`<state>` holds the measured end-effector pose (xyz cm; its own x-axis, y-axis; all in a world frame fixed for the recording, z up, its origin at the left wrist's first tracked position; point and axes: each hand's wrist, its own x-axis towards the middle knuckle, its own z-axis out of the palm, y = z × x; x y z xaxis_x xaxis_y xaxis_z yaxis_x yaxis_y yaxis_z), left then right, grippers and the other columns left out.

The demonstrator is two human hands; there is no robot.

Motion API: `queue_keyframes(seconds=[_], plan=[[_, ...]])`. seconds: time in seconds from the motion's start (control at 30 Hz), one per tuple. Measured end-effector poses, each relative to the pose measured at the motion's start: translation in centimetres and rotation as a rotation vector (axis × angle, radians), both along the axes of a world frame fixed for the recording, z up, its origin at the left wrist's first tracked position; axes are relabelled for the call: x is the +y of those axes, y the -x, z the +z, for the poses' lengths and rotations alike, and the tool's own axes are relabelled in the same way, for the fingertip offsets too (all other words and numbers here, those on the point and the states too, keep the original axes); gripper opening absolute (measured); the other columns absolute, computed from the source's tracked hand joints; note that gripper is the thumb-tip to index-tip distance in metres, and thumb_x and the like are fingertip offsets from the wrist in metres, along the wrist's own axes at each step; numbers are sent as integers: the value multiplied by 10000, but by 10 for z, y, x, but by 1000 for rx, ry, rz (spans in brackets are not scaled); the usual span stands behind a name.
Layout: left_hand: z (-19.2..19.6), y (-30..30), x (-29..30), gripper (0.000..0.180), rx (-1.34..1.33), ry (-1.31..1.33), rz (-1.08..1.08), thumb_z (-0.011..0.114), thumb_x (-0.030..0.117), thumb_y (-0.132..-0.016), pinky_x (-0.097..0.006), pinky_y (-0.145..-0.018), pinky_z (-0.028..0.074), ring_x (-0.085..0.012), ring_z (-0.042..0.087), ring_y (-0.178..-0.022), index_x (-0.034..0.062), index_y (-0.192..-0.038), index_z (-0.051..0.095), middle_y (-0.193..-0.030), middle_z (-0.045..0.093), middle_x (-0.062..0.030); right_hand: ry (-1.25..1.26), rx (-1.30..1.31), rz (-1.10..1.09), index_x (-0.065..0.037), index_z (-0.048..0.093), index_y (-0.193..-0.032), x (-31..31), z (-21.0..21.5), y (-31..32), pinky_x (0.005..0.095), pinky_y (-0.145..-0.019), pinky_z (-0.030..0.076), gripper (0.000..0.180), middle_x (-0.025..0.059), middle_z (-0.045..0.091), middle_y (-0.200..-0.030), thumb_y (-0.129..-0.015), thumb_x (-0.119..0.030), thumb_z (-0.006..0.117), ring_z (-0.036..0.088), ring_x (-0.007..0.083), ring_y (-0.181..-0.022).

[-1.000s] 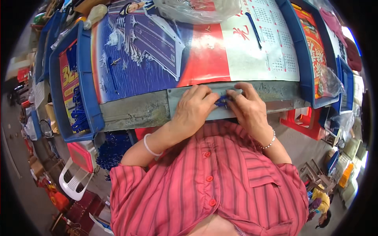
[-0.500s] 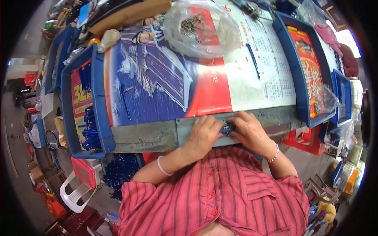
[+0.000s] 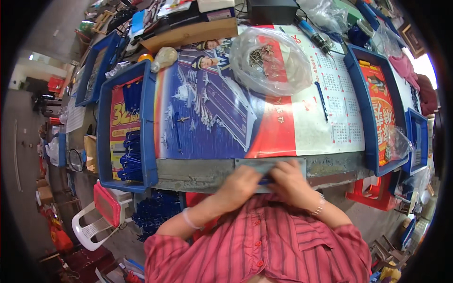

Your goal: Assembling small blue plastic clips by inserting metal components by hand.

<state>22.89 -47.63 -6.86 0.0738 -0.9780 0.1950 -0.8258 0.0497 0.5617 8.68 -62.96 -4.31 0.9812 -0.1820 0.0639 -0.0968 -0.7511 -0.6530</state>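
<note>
Both hands are close together over a grey metal plate point(image 3: 245, 163) at the table's front edge. My left hand point(image 3: 239, 185) has its fingers curled in on the left end of a small dark blue piece point(image 3: 267, 180). From the right, my right hand point(image 3: 293, 185) presses on the same piece with bent fingers, slightly blurred. Most of the piece is hidden under the fingers, so its kind cannot be made out. Beyond the hands, a clear plastic bag point(image 3: 295, 78) lies open with small metal parts point(image 3: 258, 57) inside.
At the left stands a blue tray point(image 3: 152, 141) with bundles of blue rods point(image 3: 131, 153). Another blue tray point(image 3: 373, 160) sits at the right. A single thin blue rod point(image 3: 322, 101) lies on the calendar sheet point(image 3: 347, 111). A white chair point(image 3: 87, 231) stands below left.
The view has tilted, so the table appears lower and further right. Both hands stay at the metal plate; my right hand's fingers have shifted over the blue piece, covering more of it.
</note>
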Motion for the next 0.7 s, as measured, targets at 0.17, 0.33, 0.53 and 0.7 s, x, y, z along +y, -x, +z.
queue_keyframes(seconds=[0.17,0.33,0.53,0.7], plan=[[-11,39,-56,209,53,113,-161,614,83,-713,-366,-735,444,-278,519,-812,5,-902,566,-849,526,-130,20,169,-205,-64,556,-829,-25,11,53,393,-745,368,272,95,532,-832,-618,-78,728,498,304,-792],[4,-15,7,251,68,-6,-33,655,70,-709,-370,-736,445,-291,524,-804,-2,-935,574,-840,529,-135,-46,-12,49,-63,531,-786,8,-7,-18,386,-757,365,246,96,515,-804,-634,-115,718,497,294,-803],[-15,34,-43,217,56,95,-138,612,87,-716,-370,-722,441,-284,519,-807,-3,-907,564,-841,536,-128,92,156,-174,-72,580,-776,-22,10,48,385,-729,388,225,94,532,-790,-602,-73,723,491,310,-772],[-7,12,-16,214,70,25,-53,632,82,-724,-390,-730,442,-309,526,-832,-2,-909,567,-851,541,-140,2,-10,-59,-61,520,-764,-2,-7,16,379,-738,369,228,103,513,-794,-642,-111,706,508,292,-793]])
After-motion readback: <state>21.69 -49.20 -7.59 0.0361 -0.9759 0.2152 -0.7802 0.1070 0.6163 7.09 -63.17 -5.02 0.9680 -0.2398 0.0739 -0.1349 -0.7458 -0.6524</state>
